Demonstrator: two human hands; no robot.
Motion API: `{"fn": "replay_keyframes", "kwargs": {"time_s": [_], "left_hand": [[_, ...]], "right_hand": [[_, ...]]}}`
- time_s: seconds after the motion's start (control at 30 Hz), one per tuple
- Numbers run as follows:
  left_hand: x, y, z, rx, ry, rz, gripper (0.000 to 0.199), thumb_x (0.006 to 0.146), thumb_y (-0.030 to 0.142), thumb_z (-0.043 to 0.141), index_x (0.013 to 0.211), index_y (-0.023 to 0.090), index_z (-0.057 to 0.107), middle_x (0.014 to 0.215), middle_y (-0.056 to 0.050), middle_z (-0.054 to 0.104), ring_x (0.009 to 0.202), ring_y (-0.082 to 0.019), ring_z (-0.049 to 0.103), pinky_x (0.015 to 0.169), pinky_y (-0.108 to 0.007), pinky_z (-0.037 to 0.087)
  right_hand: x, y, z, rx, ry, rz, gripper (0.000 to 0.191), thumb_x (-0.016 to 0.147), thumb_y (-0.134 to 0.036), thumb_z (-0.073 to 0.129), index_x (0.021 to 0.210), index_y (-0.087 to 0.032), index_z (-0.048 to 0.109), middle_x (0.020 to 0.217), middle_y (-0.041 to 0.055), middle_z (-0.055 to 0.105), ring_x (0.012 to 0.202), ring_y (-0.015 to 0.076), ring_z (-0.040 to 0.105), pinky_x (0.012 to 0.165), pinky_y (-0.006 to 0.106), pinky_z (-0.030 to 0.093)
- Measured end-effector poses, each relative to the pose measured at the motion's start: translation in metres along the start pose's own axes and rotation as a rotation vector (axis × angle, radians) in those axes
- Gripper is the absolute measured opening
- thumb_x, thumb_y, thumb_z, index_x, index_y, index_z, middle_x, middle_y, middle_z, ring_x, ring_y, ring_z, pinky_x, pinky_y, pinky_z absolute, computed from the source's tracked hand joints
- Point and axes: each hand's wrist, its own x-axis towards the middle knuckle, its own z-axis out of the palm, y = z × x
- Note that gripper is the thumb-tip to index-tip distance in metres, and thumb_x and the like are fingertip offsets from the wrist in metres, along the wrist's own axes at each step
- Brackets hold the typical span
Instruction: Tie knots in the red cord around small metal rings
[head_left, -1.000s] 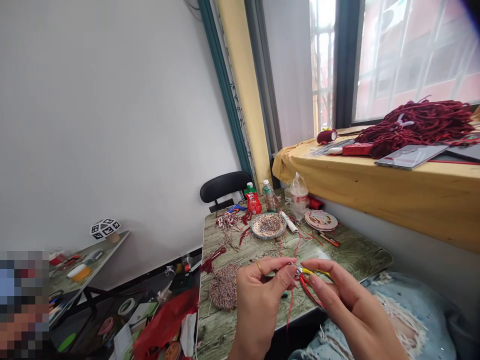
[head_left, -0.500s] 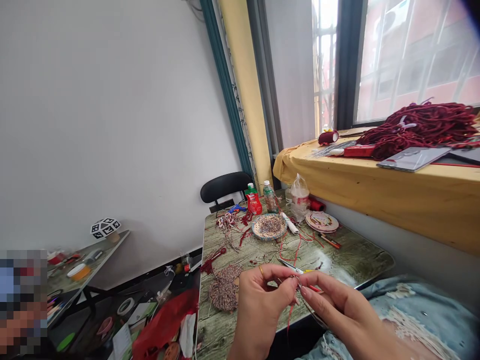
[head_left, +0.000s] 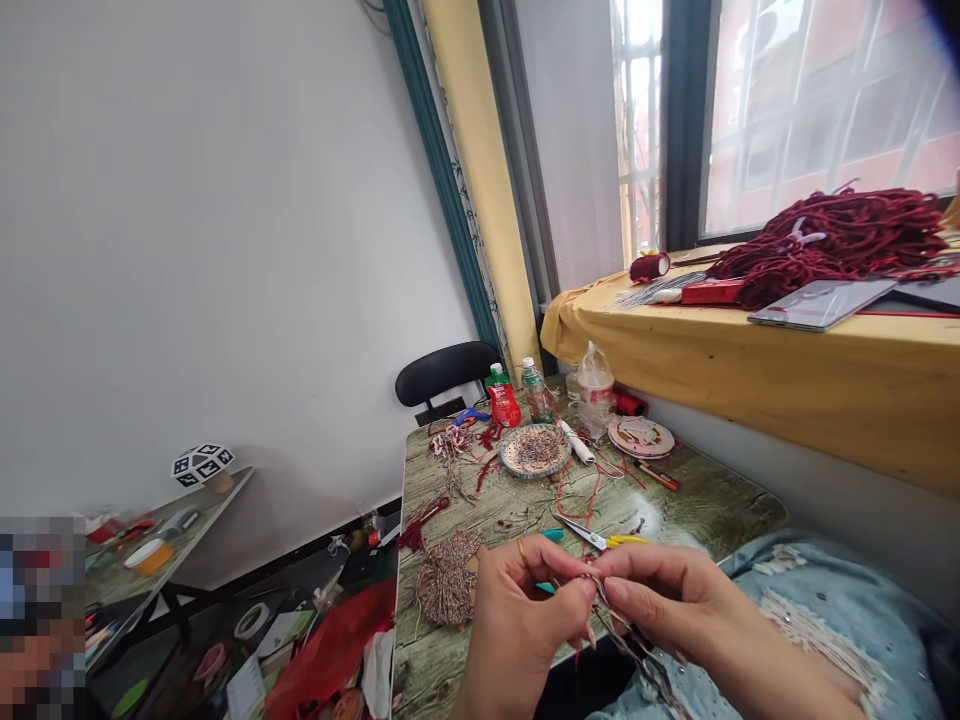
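My left hand and my right hand meet fingertip to fingertip over the front edge of the wood-patterned table. Both pinch thin cords, whose dark and light strands hang down below my right hand. Just beyond the fingers lie scissors with a yellow handle, partly hidden by my hand. Left of my left hand sits a bundle of speckled yarn. Farther back is a round basket of small speckled pieces, with red cord in front of it.
At the table's back stand a red pouch, a bottle and a plastic bag. Round discs lie at the right. Dark red cords cover part of the yellow-draped sill. A black chair stands behind.
The view has shifted slightly. My fingertips have drawn closer together, and more of the scissors and the strands hanging under my right hand shows.
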Motion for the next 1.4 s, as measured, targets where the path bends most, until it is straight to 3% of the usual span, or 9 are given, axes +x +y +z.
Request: {"fn": "replay_keyframes", "kwargs": {"time_s": [0.17, 0.37, 0.6, 0.73, 0.83, 0.97, 1.2, 1.33, 1.4], "left_hand": [[-0.002, -0.001, -0.004, -0.028, -0.032, -0.015, 0.002, 0.059, 0.013, 0.063, 0.057, 0.012, 0.063, 0.043, 0.005, 0.054, 0.035, -0.004, 0.044, 0.038, -0.015, 0.036], [-0.004, -0.004, -0.009, -0.074, -0.075, -0.027, 0.001, 0.056, 0.011, 0.062, 0.056, 0.012, 0.062, 0.046, 0.003, 0.056, 0.032, -0.003, 0.042, 0.035, -0.015, 0.035], [-0.004, -0.007, -0.014, -0.018, -0.062, -0.043, 0.002, 0.057, 0.011, 0.064, 0.059, 0.012, 0.065, 0.050, 0.002, 0.058, 0.037, -0.005, 0.048, 0.039, -0.017, 0.040], [-0.004, -0.009, -0.017, -0.061, -0.107, -0.072, 0.005, 0.058, 0.013, 0.066, 0.062, 0.012, 0.069, 0.048, 0.001, 0.059, 0.038, -0.006, 0.049, 0.041, -0.018, 0.041], [-0.005, -0.009, -0.019, -0.094, -0.078, -0.068, 0.003, 0.058, 0.012, 0.067, 0.060, 0.013, 0.069, 0.047, 0.001, 0.059, 0.037, -0.006, 0.048, 0.041, -0.017, 0.039], [-0.006, -0.009, -0.020, -0.114, -0.056, -0.058, 0.001, 0.058, 0.012, 0.069, 0.059, 0.013, 0.069, 0.050, 0.000, 0.062, 0.039, -0.005, 0.047, 0.041, -0.016, 0.038], [-0.005, -0.015, -0.018, -0.311, -0.192, -0.146, 0.007, 0.053, 0.015, 0.076, 0.056, 0.013, 0.070, 0.053, -0.003, 0.067, 0.038, -0.006, 0.050, 0.038, -0.016, 0.038], [-0.005, -0.018, -0.014, -0.364, -0.202, -0.148, 0.008, 0.052, 0.015, 0.077, 0.056, 0.013, 0.070, 0.050, -0.001, 0.065, 0.036, -0.005, 0.048, 0.037, -0.016, 0.038], [-0.005, -0.018, -0.014, -0.339, -0.189, -0.137, 0.007, 0.054, 0.015, 0.076, 0.057, 0.013, 0.071, 0.050, -0.001, 0.064, 0.037, -0.005, 0.049, 0.038, -0.015, 0.039]], "right_hand": [[0.000, 0.000, 0.003, 0.139, -0.034, 0.050, 0.028, 0.069, -0.041, 0.071, 0.071, -0.013, 0.070, 0.053, -0.0032, 0.053, 0.041, 0.0020, 0.025, 0.039, 0.018, 0.015], [0.002, 0.006, 0.006, 0.279, -0.095, 0.108, 0.026, 0.070, -0.037, 0.071, 0.067, -0.011, 0.069, 0.054, -0.0006, 0.059, 0.035, -0.0006, 0.026, 0.036, 0.017, 0.015], [0.004, 0.002, 0.014, -0.008, 0.030, 0.090, 0.023, 0.064, -0.035, 0.071, 0.061, -0.014, 0.061, 0.047, -0.0038, 0.052, 0.037, 0.0035, 0.034, 0.037, 0.017, 0.023], [0.005, 0.000, 0.018, -0.255, 0.154, -0.025, 0.023, 0.060, -0.029, 0.069, 0.051, -0.018, 0.050, 0.045, -0.0047, 0.046, 0.043, 0.0078, 0.037, 0.041, 0.020, 0.028], [0.005, 0.002, 0.017, -0.311, 0.184, -0.097, 0.016, 0.065, -0.027, 0.065, 0.055, -0.018, 0.055, 0.050, -0.0033, 0.049, 0.048, 0.0096, 0.041, 0.045, 0.021, 0.031], [0.003, 0.003, 0.011, -0.088, -0.042, 0.051, 0.020, 0.071, -0.036, 0.065, 0.074, -0.017, 0.063, 0.060, -0.0013, 0.058, 0.047, 0.0074, 0.041, 0.043, 0.019, 0.031], [0.003, 0.015, 0.007, 0.388, -0.095, 0.127, 0.027, 0.060, -0.031, 0.077, 0.057, -0.013, 0.057, 0.042, -0.0071, 0.043, 0.038, 0.0015, 0.027, 0.037, 0.012, 0.021], [0.001, 0.020, 0.010, 0.876, -0.243, 0.190, 0.024, 0.058, -0.021, 0.077, 0.056, -0.013, 0.054, 0.049, -0.0092, 0.033, 0.039, -0.0009, 0.020, 0.036, 0.008, 0.021], [-0.001, 0.019, 0.012, 1.001, -0.292, 0.227, 0.024, 0.057, -0.017, 0.076, 0.056, -0.012, 0.053, 0.053, -0.0080, 0.033, 0.041, -0.0010, 0.022, 0.036, 0.006, 0.021]]}}
